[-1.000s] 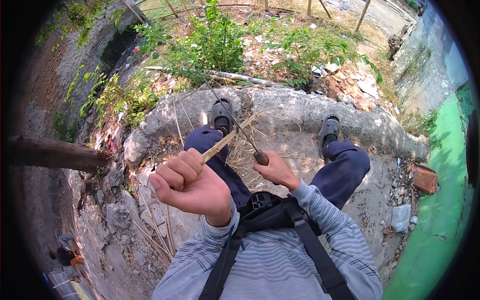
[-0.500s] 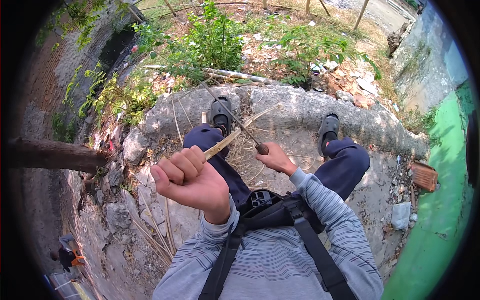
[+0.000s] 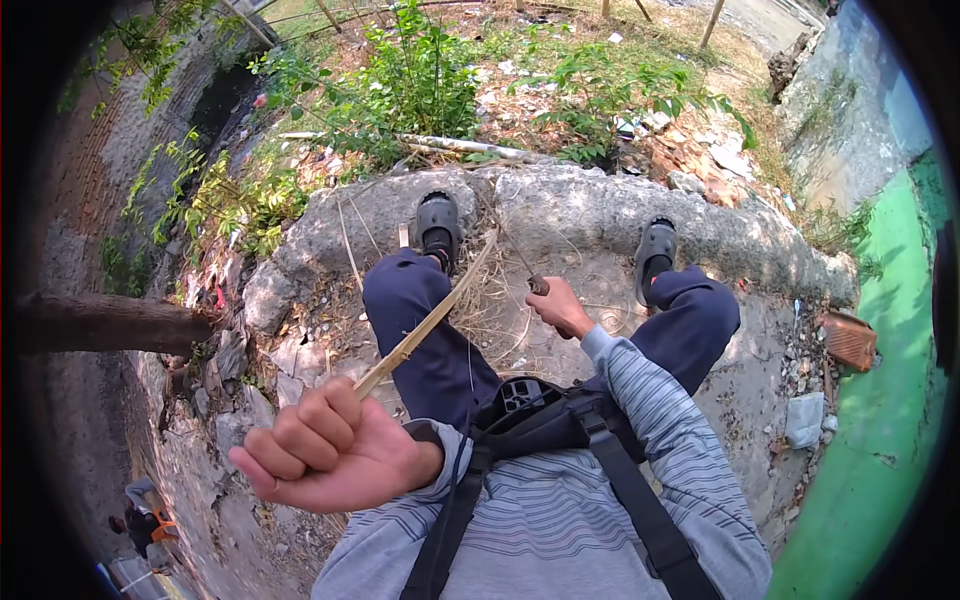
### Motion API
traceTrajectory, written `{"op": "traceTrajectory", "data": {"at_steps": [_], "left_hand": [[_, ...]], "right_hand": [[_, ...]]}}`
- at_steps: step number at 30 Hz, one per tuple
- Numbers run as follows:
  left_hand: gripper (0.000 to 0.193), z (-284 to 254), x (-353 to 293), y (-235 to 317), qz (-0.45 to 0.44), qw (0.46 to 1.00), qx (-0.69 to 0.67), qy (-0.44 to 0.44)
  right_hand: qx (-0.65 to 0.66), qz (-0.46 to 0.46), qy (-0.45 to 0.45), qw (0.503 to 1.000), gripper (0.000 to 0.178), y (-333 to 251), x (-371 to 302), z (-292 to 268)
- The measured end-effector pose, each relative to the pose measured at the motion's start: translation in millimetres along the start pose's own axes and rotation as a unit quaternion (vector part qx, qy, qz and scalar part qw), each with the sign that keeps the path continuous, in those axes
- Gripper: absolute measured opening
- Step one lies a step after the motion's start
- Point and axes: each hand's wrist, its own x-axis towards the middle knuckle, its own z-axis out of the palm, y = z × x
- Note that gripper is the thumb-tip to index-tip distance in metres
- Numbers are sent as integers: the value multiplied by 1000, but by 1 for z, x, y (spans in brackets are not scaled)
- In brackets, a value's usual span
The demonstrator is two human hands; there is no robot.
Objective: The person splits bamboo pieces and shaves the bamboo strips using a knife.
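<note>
My left hand (image 3: 330, 445) is closed in a fist around a split bamboo strip (image 3: 425, 330), low on the left. From the fist the pale strip slants up and away over my left thigh, narrowing to a frayed far end. My right hand (image 3: 563, 308), between my knees, grips the dark handle (image 3: 539, 286) of a knife. Its thin blade (image 3: 515, 248) points up and left, past the far end of the strip. Whether blade and strip touch I cannot tell.
Both my shoes (image 3: 437, 222) rest by a low stone kerb (image 3: 640, 210). Fibre shavings (image 3: 490, 310) litter the ground between my legs. A dark log (image 3: 115, 322) juts in from the left; a green wall (image 3: 860, 430) stands right, near a brown block (image 3: 849, 342). Another person (image 3: 145, 520) is at lower left.
My left hand has pulled down and left, drawing the bamboo strip back, so its far end is now by the blade. My right hand with the knife has shifted slightly right.
</note>
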Motion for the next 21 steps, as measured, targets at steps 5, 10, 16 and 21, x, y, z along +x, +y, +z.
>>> {"op": "traceTrajectory", "data": {"at_steps": [5,10,16,21], "left_hand": [[51,-10,3,-22,4,999,52,16],[51,-21,1,-30,-23,997,69,-5],[52,-21,-1,-31,-32,997,56,-30],[47,-13,-2,-39,-14,995,97,-22]], "right_hand": [[138,85,-18,987,25,14,-8,5],[63,-27,36,997,29,-7,-20,-6],[265,-52,-27,963,28,-59,-40,-24],[195,-148,-18,970,28,-110,-65,-25]]}}
